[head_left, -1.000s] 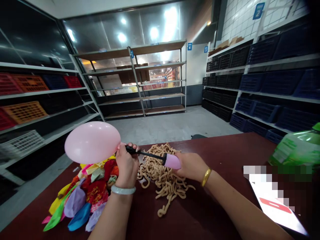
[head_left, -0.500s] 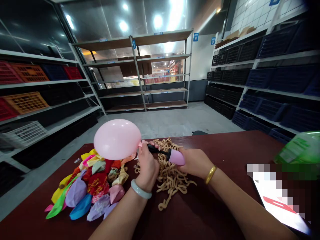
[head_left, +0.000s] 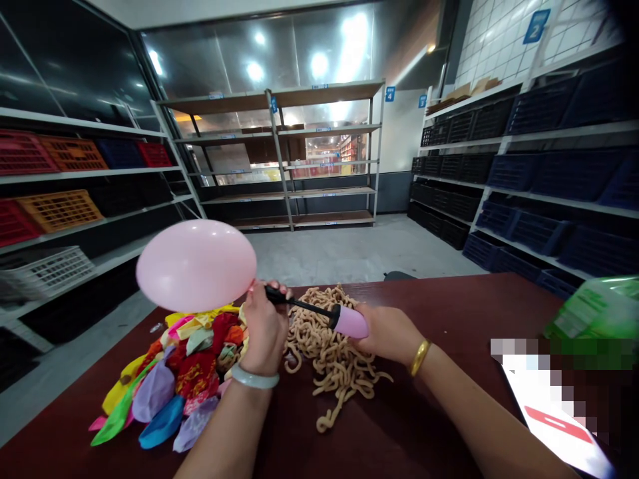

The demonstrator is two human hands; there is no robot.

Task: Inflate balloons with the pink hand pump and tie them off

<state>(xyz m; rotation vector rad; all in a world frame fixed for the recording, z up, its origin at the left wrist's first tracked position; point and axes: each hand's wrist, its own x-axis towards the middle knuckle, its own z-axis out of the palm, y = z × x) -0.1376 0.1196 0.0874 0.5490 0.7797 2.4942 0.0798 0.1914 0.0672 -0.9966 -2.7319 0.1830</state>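
A large inflated pink balloon [head_left: 197, 266] sits on the nozzle end of a black and pink hand pump [head_left: 312, 307]. My left hand [head_left: 264, 326], with a pale bangle at the wrist, is closed round the balloon's neck and the pump's black end. My right hand [head_left: 387, 331], wearing a gold bangle, grips the pump's pink handle. Between the two hands the black rod shows, pulled out. Below the balloon lies a pile of uninflated coloured balloons [head_left: 194, 372]. A heap of tan, curly strands [head_left: 332, 346] lies beneath the pump.
The dark red table [head_left: 399, 426] holds a bright-screened phone [head_left: 554, 412] and a green plastic package [head_left: 594, 309] at the right. Beyond are metal shelves [head_left: 329, 193], with crates [head_left: 64, 209] on the left racks and dark crates [head_left: 539, 226] on the right.
The pink balloon looks bigger and has moved left with my left hand. More of the pump's rod shows between my hands. The camera view has tilted up slightly.
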